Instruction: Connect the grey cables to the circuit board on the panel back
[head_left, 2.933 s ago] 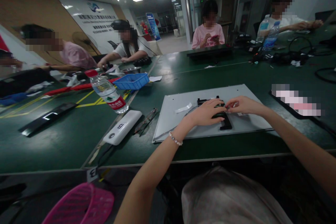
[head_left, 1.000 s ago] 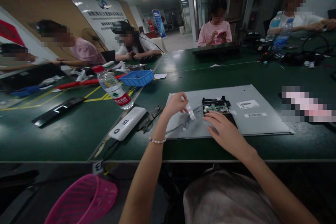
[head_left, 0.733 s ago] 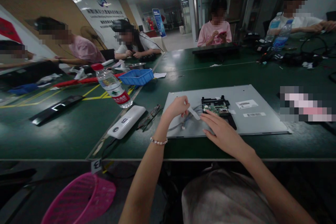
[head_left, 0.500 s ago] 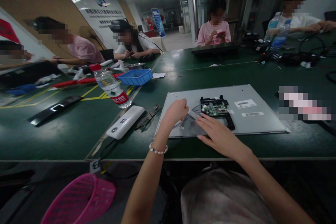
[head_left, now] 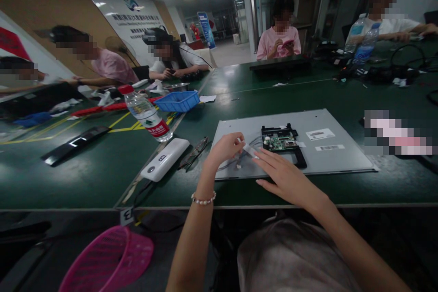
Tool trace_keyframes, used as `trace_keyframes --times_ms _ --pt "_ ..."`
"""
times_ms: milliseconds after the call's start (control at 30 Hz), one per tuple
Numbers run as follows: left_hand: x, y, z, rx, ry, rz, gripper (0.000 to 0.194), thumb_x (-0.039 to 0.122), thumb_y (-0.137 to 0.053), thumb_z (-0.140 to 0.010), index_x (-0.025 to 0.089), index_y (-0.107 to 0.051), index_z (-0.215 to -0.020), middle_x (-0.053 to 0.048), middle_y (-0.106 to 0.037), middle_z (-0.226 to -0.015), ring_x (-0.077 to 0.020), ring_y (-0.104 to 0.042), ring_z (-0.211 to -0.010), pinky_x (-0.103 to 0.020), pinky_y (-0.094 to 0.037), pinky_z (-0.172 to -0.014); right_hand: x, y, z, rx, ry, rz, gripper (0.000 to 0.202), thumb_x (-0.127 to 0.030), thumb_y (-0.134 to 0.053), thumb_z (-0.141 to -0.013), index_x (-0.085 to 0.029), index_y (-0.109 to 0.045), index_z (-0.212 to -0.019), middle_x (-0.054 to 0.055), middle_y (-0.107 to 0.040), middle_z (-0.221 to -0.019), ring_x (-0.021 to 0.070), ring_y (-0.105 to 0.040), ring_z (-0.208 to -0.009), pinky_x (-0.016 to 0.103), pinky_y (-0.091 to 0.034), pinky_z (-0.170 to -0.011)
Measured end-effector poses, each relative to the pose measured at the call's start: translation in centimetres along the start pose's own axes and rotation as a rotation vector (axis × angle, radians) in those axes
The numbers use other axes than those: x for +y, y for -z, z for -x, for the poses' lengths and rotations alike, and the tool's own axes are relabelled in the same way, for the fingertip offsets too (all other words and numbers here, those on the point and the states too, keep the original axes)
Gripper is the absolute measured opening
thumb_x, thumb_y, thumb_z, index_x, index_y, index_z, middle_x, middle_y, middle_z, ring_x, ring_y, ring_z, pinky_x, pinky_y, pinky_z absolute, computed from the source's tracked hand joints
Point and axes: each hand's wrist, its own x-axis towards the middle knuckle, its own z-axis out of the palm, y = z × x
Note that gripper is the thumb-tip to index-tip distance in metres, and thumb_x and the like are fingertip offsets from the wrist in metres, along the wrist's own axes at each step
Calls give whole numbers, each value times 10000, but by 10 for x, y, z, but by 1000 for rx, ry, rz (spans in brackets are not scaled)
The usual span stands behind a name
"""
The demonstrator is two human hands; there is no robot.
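Note:
A flat grey display panel (head_left: 335, 159) lies face down before me, with a green circuit board (head_left: 278, 142) in a black frame (head_left: 301, 160) on its back. Thin grey cables (head_left: 256, 140) run left from the board. Over them lies a short whitish strip (head_left: 251, 149), which looks like tape. The curled fingers of my left hand (head_left: 226, 149) pinch the strip's left end. My right hand (head_left: 285, 175) is stretched out with its fingertips against the strip's right end, thumb apart. Part of the cables is hidden behind my left hand.
Left of the panel are eyeglasses (head_left: 194, 153), a white power bank (head_left: 166, 159), a water bottle (head_left: 147, 116) and a black case-like object (head_left: 75, 145). A blue tray (head_left: 178, 101) stands farther back. A pink basket (head_left: 109, 260) sits below the table edge. Several people sit around the table.
My left hand has loosened a little, its fingers less tightly curled and slightly lower. The right hand has stayed nearly in place at the strip.

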Motion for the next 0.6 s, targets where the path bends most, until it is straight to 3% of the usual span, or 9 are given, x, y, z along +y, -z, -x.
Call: trace_keyframes --times_ms 333,600 --pt "5 2 5 45 8 -152 184 270 -473 -851 180 -628 -892 -2 -665 -693 -108 -519 -461 -207 -377 -519 2 -6 4 -83 -53 -27 492 -333 -491 -910 -141 -444 -1360 152 -532 -1347 255 -466 -1269 444 -400 -1056" --pt "2 -2 5 130 18 -263 179 254 -498 -835 190 -660 -872 -23 -666 -693 -150 -584 -627 -213 -389 -592 -2 -3 2 -38 -21 -31 427 -245 -495 -898 -165 -488 -1317 128 -539 -1337 249 -474 -1255 450 -403 -1061"
